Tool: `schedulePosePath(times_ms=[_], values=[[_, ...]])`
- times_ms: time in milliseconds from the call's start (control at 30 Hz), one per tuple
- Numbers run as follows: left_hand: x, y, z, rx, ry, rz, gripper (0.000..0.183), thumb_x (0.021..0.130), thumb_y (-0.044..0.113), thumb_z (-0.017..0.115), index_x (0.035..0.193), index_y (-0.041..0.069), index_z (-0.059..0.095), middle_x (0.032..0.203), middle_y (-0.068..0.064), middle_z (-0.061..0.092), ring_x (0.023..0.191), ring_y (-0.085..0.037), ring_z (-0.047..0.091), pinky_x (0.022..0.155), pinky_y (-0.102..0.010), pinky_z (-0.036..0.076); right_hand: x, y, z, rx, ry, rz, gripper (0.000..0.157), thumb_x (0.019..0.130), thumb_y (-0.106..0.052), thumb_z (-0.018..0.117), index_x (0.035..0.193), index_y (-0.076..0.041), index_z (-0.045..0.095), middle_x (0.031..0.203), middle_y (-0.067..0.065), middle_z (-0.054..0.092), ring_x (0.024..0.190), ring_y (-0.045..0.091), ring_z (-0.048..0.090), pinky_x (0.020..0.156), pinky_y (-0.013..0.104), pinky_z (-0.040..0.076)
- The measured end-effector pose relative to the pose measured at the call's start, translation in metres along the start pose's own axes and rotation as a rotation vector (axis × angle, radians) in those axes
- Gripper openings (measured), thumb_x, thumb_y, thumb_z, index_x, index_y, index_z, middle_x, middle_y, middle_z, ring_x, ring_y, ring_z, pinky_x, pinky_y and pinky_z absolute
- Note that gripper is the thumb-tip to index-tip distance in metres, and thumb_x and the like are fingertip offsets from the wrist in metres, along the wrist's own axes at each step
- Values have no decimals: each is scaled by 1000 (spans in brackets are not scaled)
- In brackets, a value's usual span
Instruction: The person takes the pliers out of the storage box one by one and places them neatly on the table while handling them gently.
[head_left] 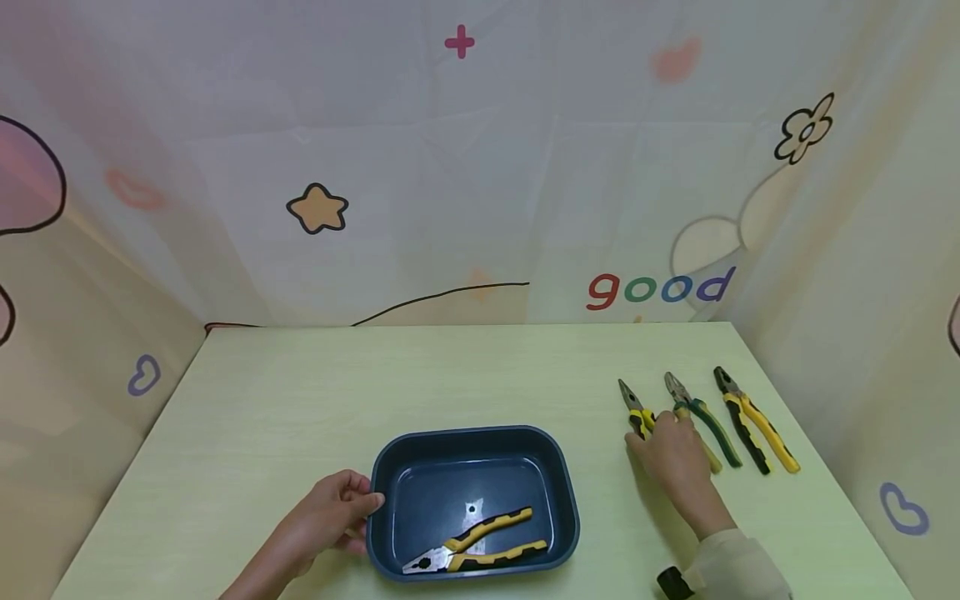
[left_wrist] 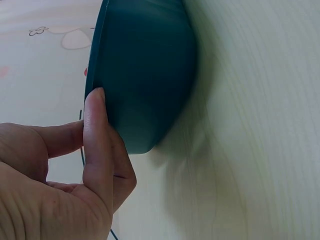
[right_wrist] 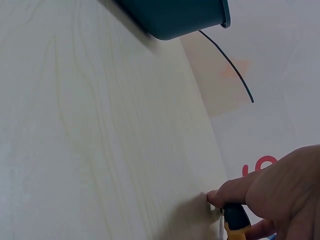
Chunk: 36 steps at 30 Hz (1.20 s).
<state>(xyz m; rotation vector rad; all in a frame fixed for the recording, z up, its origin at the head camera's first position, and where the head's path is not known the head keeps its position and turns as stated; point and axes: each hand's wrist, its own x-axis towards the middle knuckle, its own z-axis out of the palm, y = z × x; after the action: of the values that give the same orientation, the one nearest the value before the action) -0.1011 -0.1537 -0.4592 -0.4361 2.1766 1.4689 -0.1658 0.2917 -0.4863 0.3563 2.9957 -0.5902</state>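
A dark blue plastic tray [head_left: 468, 431] stands on the table, with a pair of yellow-and-black combination pliers [head_left: 468, 560] lying inside. My left hand [head_left: 330, 512] pinches the tray's left rim between thumb and fingers; the left wrist view shows the fingers along its outer wall. Over on the right, my right hand [head_left: 675, 458] grips the yellow-and-black handles of needle-nose pliers [head_left: 631, 402], whose pointed jaws face the back of the table. The right wrist view shows the thumb against one handle [right_wrist: 236, 217]; the rest is hidden by the hand.
Just right of my right hand lie green-handled diagonal cutters [head_left: 712, 423], partly covered by it. Beyond them is another pair of yellow-and-black pliers [head_left: 738, 402] near the table's right edge. A printed curtain [head_left: 450, 167] hangs behind and beside the pale wooden table [head_left: 285, 400].
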Motion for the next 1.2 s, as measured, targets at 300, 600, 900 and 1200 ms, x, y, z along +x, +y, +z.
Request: schedulePosePath(times_ms=[300, 600, 900, 1200], values=[[-1, -1, 0, -22, 3, 18, 17, 100, 9, 67, 109, 0, 57, 88, -12, 60, 69, -23, 60, 55, -30, 58, -1, 0, 2, -34, -7, 16, 60, 97, -33, 66, 114, 22, 49, 114, 43, 50, 101, 55, 56, 77, 60, 52], [0, -3, 1, -35, 2, 48, 16, 100, 8, 68, 108, -1, 57, 86, -11, 59, 67, -22, 59, 54, -30, 57, -1, 3, 5, -56, 20, -15, 59, 97, -34, 67, 110, 21, 51, 110, 43, 51, 101, 57, 55, 78, 61, 50], [0, -2, 0, -28, 2, 45, 18, 100, 9, 68, 108, -1, 56, 87, -11, 58, 67, -22, 59, 54, -30, 57, -3, 0, 4, -60, 13, -13, 58, 98, -34, 66, 109, 21, 51, 109, 44, 50, 102, 56, 54, 76, 59, 50], [-2, -1, -1, -24, 1, 43, 17, 100, 9, 67, 108, -1, 57, 87, -11, 59, 67, -22, 60, 54, -30, 58, -4, -1, 4, -70, 12, -15, 57, 98, -34, 65, 107, 21, 51, 109, 43, 50, 102, 56, 54, 76, 60, 50]])
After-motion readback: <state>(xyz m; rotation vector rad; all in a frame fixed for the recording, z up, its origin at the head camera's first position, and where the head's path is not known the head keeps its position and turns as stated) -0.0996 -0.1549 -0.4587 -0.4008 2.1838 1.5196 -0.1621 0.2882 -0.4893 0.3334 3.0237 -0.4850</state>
